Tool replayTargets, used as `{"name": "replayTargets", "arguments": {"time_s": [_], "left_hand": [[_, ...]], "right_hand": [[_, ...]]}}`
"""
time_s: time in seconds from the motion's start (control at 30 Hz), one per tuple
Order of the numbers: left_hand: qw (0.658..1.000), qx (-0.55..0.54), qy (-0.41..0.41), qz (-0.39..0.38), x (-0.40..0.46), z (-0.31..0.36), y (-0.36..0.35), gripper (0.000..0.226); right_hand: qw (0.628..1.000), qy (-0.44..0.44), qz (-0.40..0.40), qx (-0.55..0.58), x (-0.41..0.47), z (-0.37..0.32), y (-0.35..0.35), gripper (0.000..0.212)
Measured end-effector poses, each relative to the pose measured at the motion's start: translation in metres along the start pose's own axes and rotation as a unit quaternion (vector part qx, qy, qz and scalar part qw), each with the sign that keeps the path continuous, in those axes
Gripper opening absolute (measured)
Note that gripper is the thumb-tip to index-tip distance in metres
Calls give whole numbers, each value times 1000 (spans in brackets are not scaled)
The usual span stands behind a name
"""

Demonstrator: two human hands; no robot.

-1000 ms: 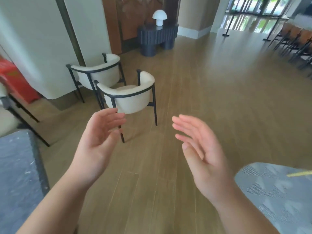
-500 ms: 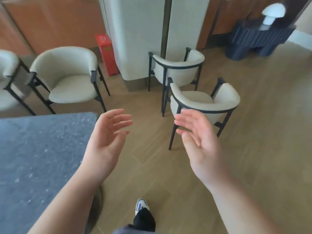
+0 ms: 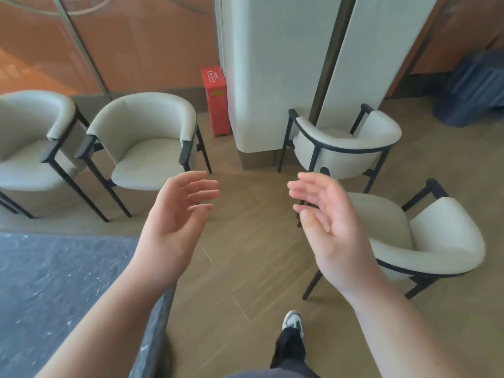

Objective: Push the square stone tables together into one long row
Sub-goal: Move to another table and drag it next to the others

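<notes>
A dark grey speckled stone table [image 3: 54, 290] fills the lower left of the view; its right edge runs down under my left forearm. My left hand [image 3: 174, 222] hovers in the air just past the table's far right corner, palm turned inward, fingers loosely apart and holding nothing. My right hand [image 3: 327, 227] floats level with it over the wooden floor, palm facing left, fingers spread and empty. Neither hand touches the table. Only this one table is in view.
Two cream armchairs [image 3: 147, 148] stand behind the table at the left. Two more [image 3: 343, 143] [image 3: 425, 241] stand at the right, close to my right hand. A white pillar [image 3: 272, 77], a red box [image 3: 215, 99] and my shoe [image 3: 293, 323] are also visible.
The view has swung left: the stone table and the left armchairs have come into frame, the lamp and open hall have gone. Both hands stay raised and empty.
</notes>
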State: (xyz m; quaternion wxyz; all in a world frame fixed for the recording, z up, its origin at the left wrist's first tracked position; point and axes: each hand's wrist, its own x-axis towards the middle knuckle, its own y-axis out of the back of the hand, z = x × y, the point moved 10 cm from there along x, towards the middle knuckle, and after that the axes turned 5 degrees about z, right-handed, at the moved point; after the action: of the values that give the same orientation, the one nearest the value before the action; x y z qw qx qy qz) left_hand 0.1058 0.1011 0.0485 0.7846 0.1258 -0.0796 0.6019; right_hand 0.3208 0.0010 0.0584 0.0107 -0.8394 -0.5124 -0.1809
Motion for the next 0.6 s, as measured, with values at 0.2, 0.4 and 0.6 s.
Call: {"name": "replayTargets", "arguments": {"time_s": [0.2, 0.4, 0.6], "left_hand": [[997, 34, 24, 60, 114, -51, -32, 41], [985, 59, 42, 156, 211, -72, -23, 39], [947, 100, 101, 287, 228, -103, 56, 36]], "right_hand": [[998, 3, -59, 36, 140, 60, -13, 43], [978, 16, -203, 42, 273, 87, -75, 43], [938, 29, -335, 84, 342, 95, -191, 42]]}}
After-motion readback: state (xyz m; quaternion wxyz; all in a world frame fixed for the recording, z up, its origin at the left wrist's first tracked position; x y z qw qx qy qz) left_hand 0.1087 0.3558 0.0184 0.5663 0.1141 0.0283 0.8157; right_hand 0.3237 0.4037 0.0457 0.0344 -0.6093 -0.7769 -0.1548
